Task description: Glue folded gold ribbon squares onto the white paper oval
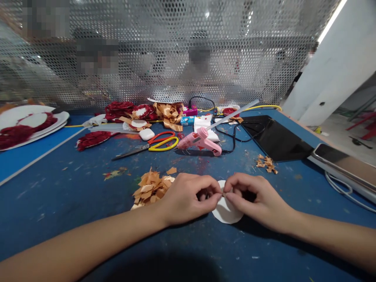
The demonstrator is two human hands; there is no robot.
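Observation:
My left hand [195, 196] and my right hand [254, 196] meet over a white round disc [227, 213] on the blue tabletop. Thumb and forefinger of each are pinched together, their tips almost touching. Between the fingertips shows a tiny tan edge, mostly hidden, so I cannot make out what it is. Behind my left hand lies a pile of tan cut ribbon pieces [151, 188]. Farther back, a pink glue gun [201, 141] with a long clear glue stick rests on the table. Beside it are scissors [163, 141] with red and yellow handles.
Tan scraps [266, 163] lie by a black tablet [276, 139] at the right, near a phone [346, 164]. Dark red ribbon flowers [94, 139] and a tan ribbon bundle [168, 115] line the back. White plates [63, 119] stand far left. A perforated metal screen [164, 23] rises behind.

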